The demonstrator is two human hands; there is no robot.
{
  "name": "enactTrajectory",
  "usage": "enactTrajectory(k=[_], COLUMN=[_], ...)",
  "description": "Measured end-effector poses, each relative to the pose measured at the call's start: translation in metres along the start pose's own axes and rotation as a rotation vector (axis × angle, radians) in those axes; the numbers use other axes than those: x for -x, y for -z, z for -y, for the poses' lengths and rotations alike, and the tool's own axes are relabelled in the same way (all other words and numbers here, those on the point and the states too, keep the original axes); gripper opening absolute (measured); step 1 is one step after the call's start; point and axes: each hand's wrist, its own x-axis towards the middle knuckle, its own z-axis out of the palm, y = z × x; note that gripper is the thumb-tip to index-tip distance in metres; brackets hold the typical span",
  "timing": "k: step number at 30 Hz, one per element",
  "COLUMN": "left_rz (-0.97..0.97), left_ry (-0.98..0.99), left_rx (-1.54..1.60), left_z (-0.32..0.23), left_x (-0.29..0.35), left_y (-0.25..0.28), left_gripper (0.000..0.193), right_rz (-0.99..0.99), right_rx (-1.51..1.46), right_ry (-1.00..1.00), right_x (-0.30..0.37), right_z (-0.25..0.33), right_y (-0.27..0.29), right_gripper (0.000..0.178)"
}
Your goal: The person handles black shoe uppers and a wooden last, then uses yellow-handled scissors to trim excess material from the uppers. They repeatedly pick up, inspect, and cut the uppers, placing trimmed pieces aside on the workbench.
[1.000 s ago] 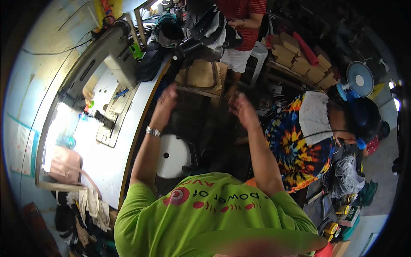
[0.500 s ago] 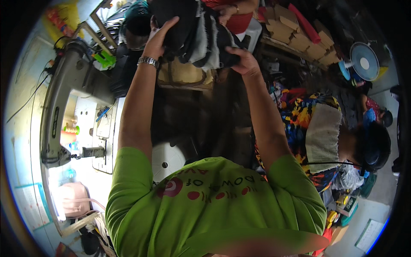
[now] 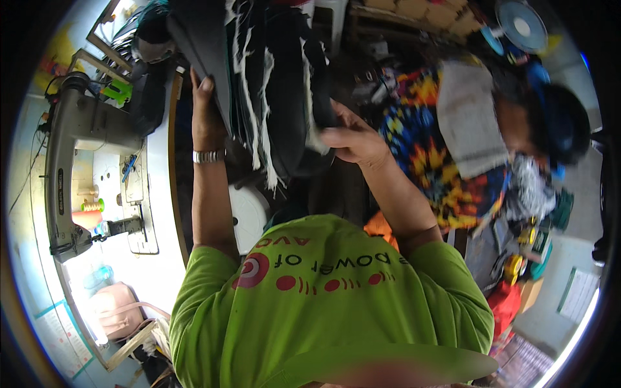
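A thick stack of black, flat, sheet-like pieces point(image 3: 284, 97) hangs between my two hands at the top middle. Frayed whitish strips run along several of its edges, and its upper end leaves the picture. My left hand point(image 3: 206, 107), with a metal watch point(image 3: 209, 156) at the wrist, grips the stack's left side; its thumb points up and part of the hand is behind the pieces. On the other side, my right hand point(image 3: 356, 134) is closed on the lower right edge, its fingers slightly smeared by motion.
A grey sewing machine point(image 3: 68, 161) stands on a white table point(image 3: 165, 223) at left, with thread spools and a pink bag point(image 3: 116, 310). Below my hands is a white round stool point(image 3: 249, 220). Close on my right is a person in a multicoloured shirt point(image 3: 414, 168). A fan point(image 3: 521, 26) stands far right.
The stack has come nearer to me and lower, turning its frayed edges more upright. My whole view has shifted. The person in red at the top has nearly left the picture.
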Motion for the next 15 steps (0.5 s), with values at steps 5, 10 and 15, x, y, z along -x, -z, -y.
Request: enactTrajectory(k=[5, 10, 15], left_rz=[0.039, 0.277, 0.545], left_ry=[0.036, 0.016, 0.109], left_rx=[-0.194, -0.298, -0.279], left_z=[0.013, 0.041, 0.062], left_x=[0.133, 0.186, 0.188], left_y=[-0.025, -0.051, -0.102], left_gripper=[0.122, 0.118, 0.110], right_rz=[-0.314, -0.615, -0.644], right_rx=[-0.019, 0.197, 0.107], right_ry=[-0.123, -0.034, 0.237], right_x=[0.120, 0.223, 0.295], right_z=[0.001, 0.002, 0.002], right_y=[-0.084, -0.157, -0.209], right_gripper=[0.064, 0.043, 0.043])
